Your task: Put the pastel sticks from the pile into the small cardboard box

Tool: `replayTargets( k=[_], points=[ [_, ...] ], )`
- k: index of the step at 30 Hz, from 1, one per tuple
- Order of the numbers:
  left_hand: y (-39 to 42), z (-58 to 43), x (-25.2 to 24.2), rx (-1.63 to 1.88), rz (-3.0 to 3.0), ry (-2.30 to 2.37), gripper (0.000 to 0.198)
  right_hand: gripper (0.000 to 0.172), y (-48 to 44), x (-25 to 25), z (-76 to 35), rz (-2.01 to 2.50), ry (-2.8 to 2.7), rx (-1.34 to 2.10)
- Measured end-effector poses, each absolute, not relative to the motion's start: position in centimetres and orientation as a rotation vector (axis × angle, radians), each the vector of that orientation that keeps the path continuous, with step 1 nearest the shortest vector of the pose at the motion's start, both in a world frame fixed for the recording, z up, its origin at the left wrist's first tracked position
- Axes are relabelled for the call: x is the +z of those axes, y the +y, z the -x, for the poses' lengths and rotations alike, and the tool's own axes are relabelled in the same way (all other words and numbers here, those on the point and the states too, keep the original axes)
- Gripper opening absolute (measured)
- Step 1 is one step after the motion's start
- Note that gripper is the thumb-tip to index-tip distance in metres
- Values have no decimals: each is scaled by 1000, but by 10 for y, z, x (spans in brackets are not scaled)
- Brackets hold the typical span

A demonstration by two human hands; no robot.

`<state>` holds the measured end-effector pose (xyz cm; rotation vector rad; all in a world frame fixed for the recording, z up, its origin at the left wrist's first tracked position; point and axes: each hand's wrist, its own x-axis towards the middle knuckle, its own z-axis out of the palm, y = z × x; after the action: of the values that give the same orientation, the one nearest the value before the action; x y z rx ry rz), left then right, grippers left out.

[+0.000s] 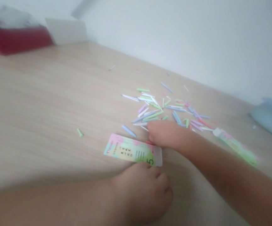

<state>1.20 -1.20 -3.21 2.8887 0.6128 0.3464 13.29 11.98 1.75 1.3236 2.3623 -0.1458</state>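
A flat pastel packet (131, 151), pink and green with printed text, lies on the wooden table (43, 103). My left hand (142, 191) rests curled on the table at the packet's near edge, fingers tucked under and touching its corner. My right hand (165, 133) is bunched beside the packet's far right end, at the near edge of a scatter of several thin pastel paper strips (164, 110). What its fingers pinch is hidden. A second packet of strips (237, 146) lies behind my right forearm.
A red box (15, 39) with white material on it stands at the far left by the wall. A white card (66, 30) leans next to it. A pale blue object (271, 116) sits at the right edge. A stray green strip (79, 132) lies apart at the left.
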Motion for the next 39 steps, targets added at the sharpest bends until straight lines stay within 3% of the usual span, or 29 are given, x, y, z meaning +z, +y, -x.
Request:
replayTargets(
  k=[6, 11, 13, 17, 20, 29, 39],
  points=[
    [-12, -11, -31, 363, -2852, 623, 15, 23, 122, 33, -158, -1253, 2386, -235],
    [-9, -10, -35, 371, -2786, 667, 11, 28, 90, 42, -202, -1518, 2595, -430],
    [-8, -11, -34, 430, -2554, 737, 12, 29, 66, 38, -222, -1611, 2716, -603],
    [-6, -17, -33, 529, -1622, 944, 35, 29, 3, 12, -253, -1792, 2681, -1073],
    [-5, -21, -37, 595, -1209, 943, 39, 26, -40, -10, -264, -1935, 2596, -1223],
    [-3, -22, -40, 720, -995, 900, 51, 26, -63, -34, -261, -2112, 2599, -1251],
    [-2, -17, -42, 622, -1091, 911, 50, 31, -60, -32, -255, -2126, 2602, -1299]
  ],
)
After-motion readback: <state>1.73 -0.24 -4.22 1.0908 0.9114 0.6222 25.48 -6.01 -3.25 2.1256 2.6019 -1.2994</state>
